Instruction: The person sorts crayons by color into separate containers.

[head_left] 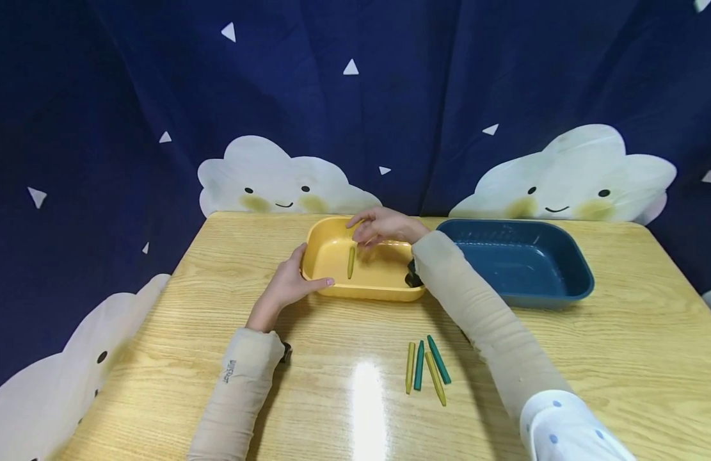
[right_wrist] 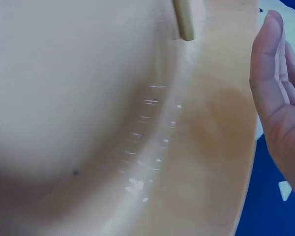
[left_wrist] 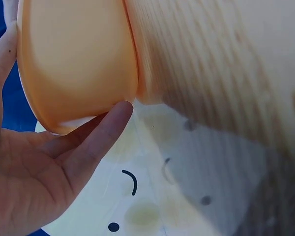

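Observation:
My left hand grips the left end of a yellow plastic tub, thumb along the near rim and fingers round the far side. In the left wrist view, the hand cups the rounded end of the tub. Inside, a yellow crayon lies lengthwise toward the left. My right hand hovers over the tub's far rim, its fingers loosely bent and holding nothing. The right wrist view has that hand beyond the tub wall, and one end of the crayon shows at the top.
A dark blue tub stands to the right, partly behind my right forearm. Nearer on the wooden table lie two yellow crayons and two green crayons. A navy curtain with clouds hangs behind the table.

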Motion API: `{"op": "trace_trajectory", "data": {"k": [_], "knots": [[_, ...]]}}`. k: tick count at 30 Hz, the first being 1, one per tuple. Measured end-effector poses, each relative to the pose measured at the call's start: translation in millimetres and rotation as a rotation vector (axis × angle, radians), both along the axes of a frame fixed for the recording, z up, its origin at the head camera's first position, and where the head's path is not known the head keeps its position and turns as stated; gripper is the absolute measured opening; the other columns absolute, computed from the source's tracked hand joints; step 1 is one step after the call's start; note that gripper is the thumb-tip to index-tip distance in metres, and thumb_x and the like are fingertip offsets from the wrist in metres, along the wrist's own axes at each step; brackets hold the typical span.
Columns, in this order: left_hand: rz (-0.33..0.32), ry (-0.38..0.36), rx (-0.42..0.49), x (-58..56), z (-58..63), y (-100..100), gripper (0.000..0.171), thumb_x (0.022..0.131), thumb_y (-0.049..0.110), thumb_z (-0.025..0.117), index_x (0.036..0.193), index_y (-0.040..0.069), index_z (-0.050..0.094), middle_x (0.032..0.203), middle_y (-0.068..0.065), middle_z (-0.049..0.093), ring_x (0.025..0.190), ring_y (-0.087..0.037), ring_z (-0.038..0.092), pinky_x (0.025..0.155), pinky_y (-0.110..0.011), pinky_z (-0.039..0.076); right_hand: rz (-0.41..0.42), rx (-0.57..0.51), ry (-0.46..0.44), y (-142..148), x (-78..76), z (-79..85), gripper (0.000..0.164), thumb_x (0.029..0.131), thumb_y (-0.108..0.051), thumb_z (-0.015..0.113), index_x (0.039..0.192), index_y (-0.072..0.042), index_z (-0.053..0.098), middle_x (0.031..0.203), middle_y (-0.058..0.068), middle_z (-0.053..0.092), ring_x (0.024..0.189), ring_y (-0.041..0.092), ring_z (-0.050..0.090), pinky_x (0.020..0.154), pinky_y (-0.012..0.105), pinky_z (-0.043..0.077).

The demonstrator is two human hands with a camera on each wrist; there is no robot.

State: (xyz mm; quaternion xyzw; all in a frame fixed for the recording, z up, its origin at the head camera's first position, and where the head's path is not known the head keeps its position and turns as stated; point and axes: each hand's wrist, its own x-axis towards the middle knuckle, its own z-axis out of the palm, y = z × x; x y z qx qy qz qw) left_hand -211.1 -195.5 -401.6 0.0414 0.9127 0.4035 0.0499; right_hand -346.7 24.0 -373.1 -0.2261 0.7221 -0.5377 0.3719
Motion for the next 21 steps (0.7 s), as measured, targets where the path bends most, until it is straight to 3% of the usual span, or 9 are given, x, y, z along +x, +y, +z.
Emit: {"op": "trace_trajectory", "data": {"k": [4,11,17,21], "knots": [[0.000,-0.005,-0.001,0.0,0.6,-1.0,0.103,0.073,0.037,0.075,0.143,-0.004,0.012,0.141,-0.027,0.028,0.125,-0.034,0.037,0.099,-0.044,0.033,-0.001,-0.036,0.009,0.8,2.3,9.4,0.048,0.086,0.002,0.055,0.131,0.008,0.039,0.110,0.030,0.054,0.079,0.018,0.062,0.087,0.047,0.045],[0.004,-0.008,0.002,-0.3,0.4,-0.3,0.103,0.073,0.037,0.075,0.143,-0.004,0.012,0.140,-0.027,0.029,0.125,-0.034,0.037,0.100,-0.043,0.033,-0.015,-0.062,0.042,3.5,8.4,27.2,0.048,0.086,0.001,0.058,0.130,0.008,0.041,0.089,0.008,0.064,0.078,0.020,0.062,0.076,0.037,0.051],[0.011,-0.018,-0.001,-0.5,0.0,0.9,0.103,0.073,0.037,0.075,0.143,-0.004,0.011,0.141,-0.027,0.028,0.126,-0.034,0.035,0.101,-0.043,0.032,-0.027,-0.095,0.044,7.3,14.9,42.0,0.045,0.085,0.004,0.056,0.128,0.007,0.043,0.089,0.013,0.063,0.078,0.022,0.062,0.074,0.037,0.052],[0.014,-0.023,-0.003,-1.3,-0.7,0.7,0.104,0.073,0.038,0.075,0.143,-0.004,0.011,0.141,-0.027,0.028,0.126,-0.034,0.034,0.101,-0.043,0.031,-0.025,-0.092,0.061,10.2,20.4,48.3,0.045,0.084,0.004,0.057,0.127,0.006,0.044,0.085,0.008,0.064,0.078,0.021,0.062,0.075,0.037,0.052]]}}
